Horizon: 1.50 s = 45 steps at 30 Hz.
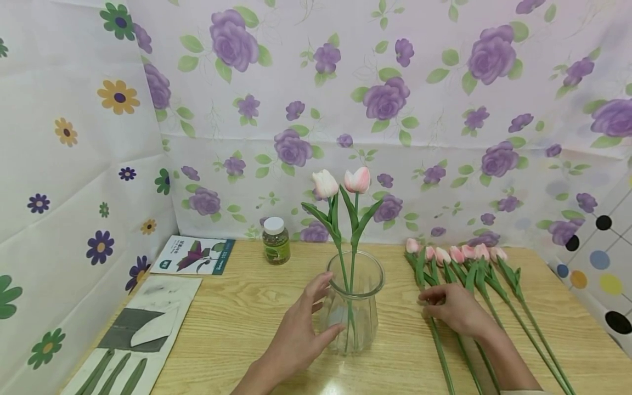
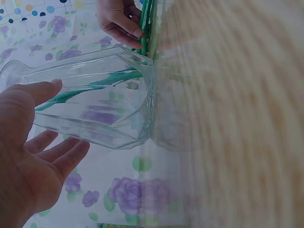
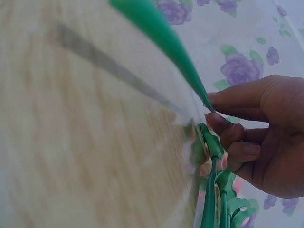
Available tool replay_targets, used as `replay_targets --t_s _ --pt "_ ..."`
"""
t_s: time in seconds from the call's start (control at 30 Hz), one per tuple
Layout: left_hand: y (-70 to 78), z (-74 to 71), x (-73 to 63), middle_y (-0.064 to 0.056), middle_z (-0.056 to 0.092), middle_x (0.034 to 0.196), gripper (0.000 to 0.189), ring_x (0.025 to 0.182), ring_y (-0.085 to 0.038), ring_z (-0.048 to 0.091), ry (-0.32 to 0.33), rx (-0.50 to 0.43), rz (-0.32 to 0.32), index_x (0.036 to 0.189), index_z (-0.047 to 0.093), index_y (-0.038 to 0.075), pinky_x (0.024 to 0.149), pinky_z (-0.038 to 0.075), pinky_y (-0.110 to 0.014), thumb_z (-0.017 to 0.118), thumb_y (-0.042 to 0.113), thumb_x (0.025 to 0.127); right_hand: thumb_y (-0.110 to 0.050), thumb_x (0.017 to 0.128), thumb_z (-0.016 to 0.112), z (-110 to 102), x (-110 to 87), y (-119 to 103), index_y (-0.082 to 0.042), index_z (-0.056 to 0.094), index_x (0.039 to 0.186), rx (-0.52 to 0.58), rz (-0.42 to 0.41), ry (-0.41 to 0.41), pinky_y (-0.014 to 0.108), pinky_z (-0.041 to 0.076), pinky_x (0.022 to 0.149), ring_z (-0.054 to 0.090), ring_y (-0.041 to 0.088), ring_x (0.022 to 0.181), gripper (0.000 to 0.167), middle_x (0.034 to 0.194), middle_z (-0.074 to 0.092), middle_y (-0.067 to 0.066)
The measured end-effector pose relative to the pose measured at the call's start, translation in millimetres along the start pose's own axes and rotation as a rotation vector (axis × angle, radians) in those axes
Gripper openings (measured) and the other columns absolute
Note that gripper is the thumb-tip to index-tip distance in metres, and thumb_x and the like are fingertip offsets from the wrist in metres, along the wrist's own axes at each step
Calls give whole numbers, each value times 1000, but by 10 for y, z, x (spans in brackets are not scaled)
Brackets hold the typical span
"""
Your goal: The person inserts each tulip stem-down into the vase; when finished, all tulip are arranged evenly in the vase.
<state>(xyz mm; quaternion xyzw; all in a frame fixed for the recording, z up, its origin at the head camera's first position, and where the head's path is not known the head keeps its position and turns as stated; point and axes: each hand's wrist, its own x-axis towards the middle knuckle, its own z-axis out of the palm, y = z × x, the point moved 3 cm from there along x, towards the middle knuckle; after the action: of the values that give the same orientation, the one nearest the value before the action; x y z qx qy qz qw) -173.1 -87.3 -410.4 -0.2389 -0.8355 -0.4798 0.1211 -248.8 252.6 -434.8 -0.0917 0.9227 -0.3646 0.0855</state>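
I see a clear glass vase [image 1: 367, 315] at lower centre, two smooth-petalled tulips [image 1: 357, 181] upright in it; only the left wrist view shows its angular base. The left hand [image 1: 298, 332], fingers spread, curves beside it; contact I can't tell. At right, the right hand [image 1: 456, 310] pinches a glossy green stem [image 3: 183, 64], its near end cropped.
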Motion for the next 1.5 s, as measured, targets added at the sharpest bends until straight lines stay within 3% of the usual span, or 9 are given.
replay_targets --t_s 0.73,0.97,1.23,1.5 --pt "-6 -5 2 -10 49 160 97 136 -34 62 -14 3 0 164 27 27 106 57 -47 85 6 89 -18 97 78 -40 -54 -119 1 72 129 134 -11 61 28 51 62 65 19 90 38 105 71 9" --pt "-13 -6 2 -11 49 161 97 137 -35 61 -13 3 4 164 27 27 106 57 -48 85 7 89 -23 97 79 -85 -68 -135 -2 72 132 120 16 119 28 55 68 66 18 95 41 109 72 7" --pt "-6 -5 5 -11 49 161 98 136 -34 62 0 10 13 164 28 26 105 58 -47 86 5 88 -24 96 80 -155 -88 -175 -1 72 132 173 12 189 29 51 59 64 17 83 43 109 72 11" --pt "-7 -1 0 -10 50 160 98 136 -33 62 -1 11 8 164 28 26 105 58 -47 86 6 88 -34 97 79 -234 -139 -234 -8 71 135 223 23 240 31 51 62 70 19 91 46 112 70 9"
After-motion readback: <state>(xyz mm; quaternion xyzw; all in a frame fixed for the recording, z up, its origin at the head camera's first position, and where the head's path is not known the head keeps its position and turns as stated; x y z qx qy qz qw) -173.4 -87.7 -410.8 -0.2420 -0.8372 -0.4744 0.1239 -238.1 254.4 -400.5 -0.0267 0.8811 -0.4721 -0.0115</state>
